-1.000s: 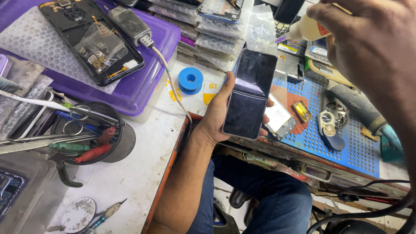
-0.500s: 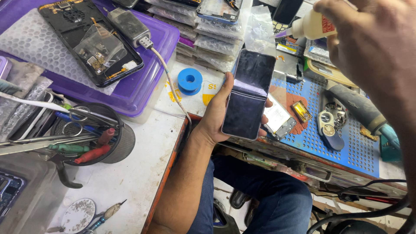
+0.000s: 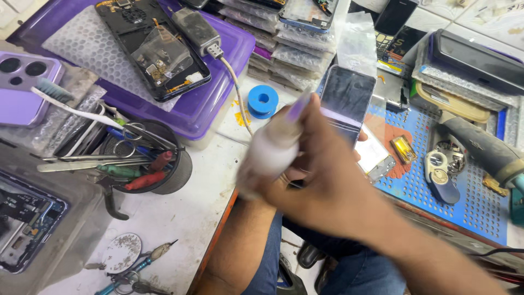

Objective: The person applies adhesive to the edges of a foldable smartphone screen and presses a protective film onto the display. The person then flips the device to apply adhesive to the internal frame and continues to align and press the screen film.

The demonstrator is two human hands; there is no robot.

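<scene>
Head view: our right hand has swung down from upper right, grasping a blurred white bottle over the phone our left hand grips.

The right hand, earlier raised at the far right of the view, is now low and central, crossing in front of the left hand and covering most of it. The small pale squeeze bottle in its grip, earlier held high near the far edge, now sits blurred beside the dark phone, its purple tip angled toward the phone's near left edge. The phone's lower half is now hidden behind the right hand.
</scene>
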